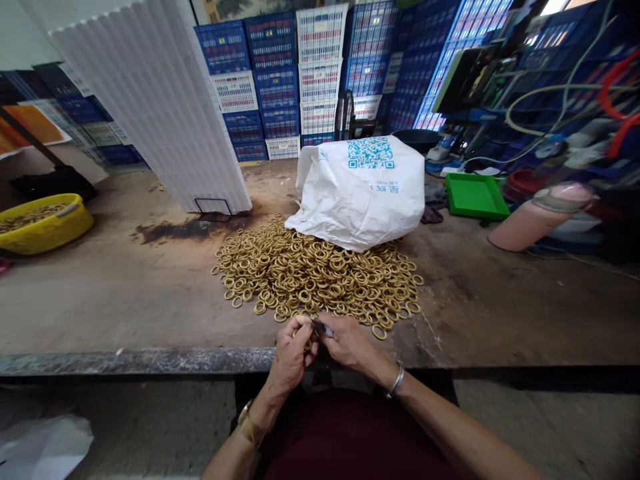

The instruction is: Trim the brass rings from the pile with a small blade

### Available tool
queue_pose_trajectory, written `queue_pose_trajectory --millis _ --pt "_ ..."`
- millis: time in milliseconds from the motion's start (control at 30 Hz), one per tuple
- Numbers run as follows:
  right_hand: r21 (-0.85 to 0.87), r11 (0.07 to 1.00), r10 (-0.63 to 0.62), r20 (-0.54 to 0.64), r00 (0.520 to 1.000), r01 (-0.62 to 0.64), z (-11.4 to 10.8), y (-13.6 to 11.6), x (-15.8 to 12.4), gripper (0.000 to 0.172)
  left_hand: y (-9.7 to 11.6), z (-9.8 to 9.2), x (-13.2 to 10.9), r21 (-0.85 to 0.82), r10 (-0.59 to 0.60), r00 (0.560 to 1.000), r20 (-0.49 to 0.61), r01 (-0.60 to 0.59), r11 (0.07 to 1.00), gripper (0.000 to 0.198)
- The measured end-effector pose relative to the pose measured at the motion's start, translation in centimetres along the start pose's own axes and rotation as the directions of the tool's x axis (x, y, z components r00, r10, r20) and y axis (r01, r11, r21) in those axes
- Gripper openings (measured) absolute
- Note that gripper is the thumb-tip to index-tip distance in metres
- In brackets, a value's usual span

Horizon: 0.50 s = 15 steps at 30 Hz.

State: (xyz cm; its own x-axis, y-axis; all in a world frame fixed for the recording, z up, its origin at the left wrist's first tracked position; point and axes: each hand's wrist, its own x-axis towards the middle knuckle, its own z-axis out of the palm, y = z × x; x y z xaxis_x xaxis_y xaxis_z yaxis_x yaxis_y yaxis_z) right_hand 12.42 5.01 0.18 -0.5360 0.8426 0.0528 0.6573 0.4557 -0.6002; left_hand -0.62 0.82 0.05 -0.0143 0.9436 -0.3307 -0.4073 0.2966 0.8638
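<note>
A dark maroon garment (360, 433) accompanies 1 gold-toned left wristband (246, 420) and 1 silver right bangle (399, 380).

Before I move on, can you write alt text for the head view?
A person's left hand holds a gold-coloured ring and the right hand a small dark tool at a worktable's near edge. Beyond them lies a heap of similar rings, with a white sack at its far side and stacked crates behind.

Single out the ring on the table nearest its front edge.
The gold-coloured ring just beyond the right hand, at the front right of the pile; every other ring visible on the table lies farther back.
</note>
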Motion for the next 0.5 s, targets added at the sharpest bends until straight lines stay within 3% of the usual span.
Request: queue_pose_trajectory --millis 267,400,500 --pt "-0.168 0.985 0.047 0.083 0.995 -0.033 0.0 -0.6 -0.1 0.014 -0.5 -0.4 0.0 0.134 0.047 0.999 -0.004 -0.046 0.99 0.03" --pt "-0.267 0.957 0.135 0.071 0.988 -0.112 -0.1 0.0 0.1 0.017 0.0 -0.4 -0.8 0.08 0.008 1.0 0.028 -0.01 0.997 0.031" --pt "-0.324 0.925 0.209 -0.003 0.978 -0.199 -0.2 1.3 0.4 0.018 0.5 -0.5 -1.3 -0.005 -0.036 0.996 0.078 0.036 0.999 0.028"
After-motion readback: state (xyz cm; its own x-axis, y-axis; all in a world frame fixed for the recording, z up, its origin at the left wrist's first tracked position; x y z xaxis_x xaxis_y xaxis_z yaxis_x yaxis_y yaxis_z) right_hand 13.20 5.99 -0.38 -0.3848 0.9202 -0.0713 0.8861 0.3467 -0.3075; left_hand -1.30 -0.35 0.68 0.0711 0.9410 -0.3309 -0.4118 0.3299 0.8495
